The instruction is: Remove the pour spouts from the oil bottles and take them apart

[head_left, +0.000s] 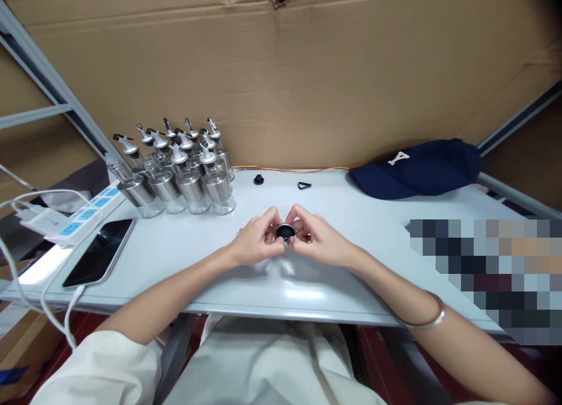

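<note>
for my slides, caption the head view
Left hand and right hand hold a round black part over a table; bottles stand left.

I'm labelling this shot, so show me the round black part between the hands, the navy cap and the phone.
Round black part (285,232), head view: on its dark face.
Navy cap (430,170), head view: on its crown.
Phone (100,251), head view: on its dark screen.
</note>
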Tool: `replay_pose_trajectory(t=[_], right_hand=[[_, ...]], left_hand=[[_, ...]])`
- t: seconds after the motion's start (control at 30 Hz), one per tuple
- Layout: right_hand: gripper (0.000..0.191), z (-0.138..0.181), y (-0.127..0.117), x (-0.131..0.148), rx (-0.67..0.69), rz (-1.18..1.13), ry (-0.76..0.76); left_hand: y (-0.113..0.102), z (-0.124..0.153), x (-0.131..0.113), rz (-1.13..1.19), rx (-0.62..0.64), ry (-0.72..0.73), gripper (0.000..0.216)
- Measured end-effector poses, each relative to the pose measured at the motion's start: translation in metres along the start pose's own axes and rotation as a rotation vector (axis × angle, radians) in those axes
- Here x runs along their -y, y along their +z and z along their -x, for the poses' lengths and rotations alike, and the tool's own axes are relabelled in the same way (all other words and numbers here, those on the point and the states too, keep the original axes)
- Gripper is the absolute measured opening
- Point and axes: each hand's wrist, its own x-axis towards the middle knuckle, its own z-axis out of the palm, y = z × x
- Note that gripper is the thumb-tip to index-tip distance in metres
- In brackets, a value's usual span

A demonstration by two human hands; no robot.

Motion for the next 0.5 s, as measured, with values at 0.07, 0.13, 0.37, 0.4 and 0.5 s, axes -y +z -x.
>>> replay_pose_trajectory(t=[0.07, 0.13, 0.37, 0.4, 0.5], right_hand=[[0.020, 0.0000, 0.0002, 0.0014, -0.008, 0.016, -0.003], [0.021, -0.0006, 0.0003, 0.0017, -0.015, 0.013, -0.002], [0.018, -0.0029, -0.0041, -0.0018, -0.003, -0.178, -0.036], [0.018, -0.0026, -0.0050, -0.0011, -0.015, -0.168, -0.039], [0.018, -0.0016, -0.0073, 0.0021, -0.053, -0.105, -0.035]], left_hand=[[0.0002, 0.0001, -0.0002, -0.006, -0.001, 0.005, 0.020], [0.0001, -0.0002, 0.0000, -0.013, -0.007, 0.010, 0.020], [-0.0005, -0.0023, 0.0041, -0.024, -0.074, 0.068, 0.019], [-0.0007, -0.0023, 0.0050, -0.021, -0.081, 0.086, 0.019], [-0.0012, -0.0024, 0.0083, -0.019, -0.107, 0.139, 0.021]])
